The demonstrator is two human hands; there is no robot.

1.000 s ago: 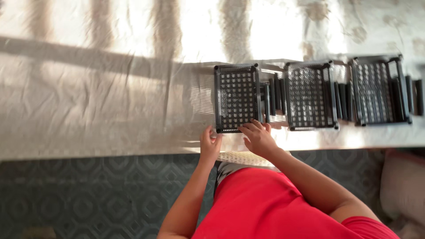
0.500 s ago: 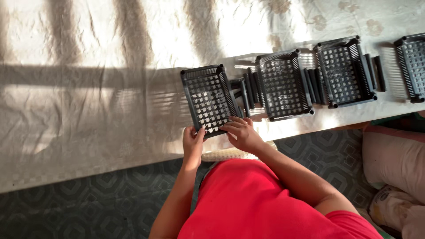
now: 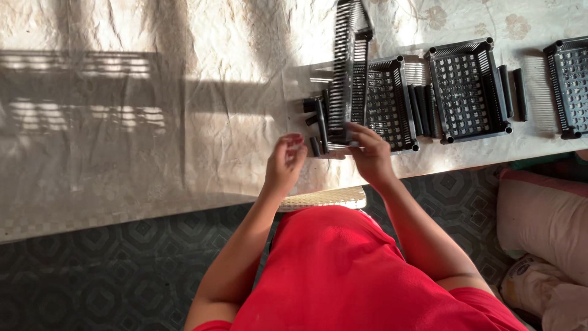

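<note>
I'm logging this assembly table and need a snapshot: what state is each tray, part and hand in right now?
Lifted tray: tipped up on edge, held at its lower end.
Right hand: gripping the lifted tray.
Left hand: open, empty, beside the loose pegs.
Loose pegs: lying on the table.
Second tray: flat, empty.
Third tray: flat, empty.
Fourth tray: flat, partly out of view.

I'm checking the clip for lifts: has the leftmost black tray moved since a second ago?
Yes. The leftmost black tray, flat on the table earlier, now stands tipped on edge beside the neighbouring tray, held by the right hand.
</note>
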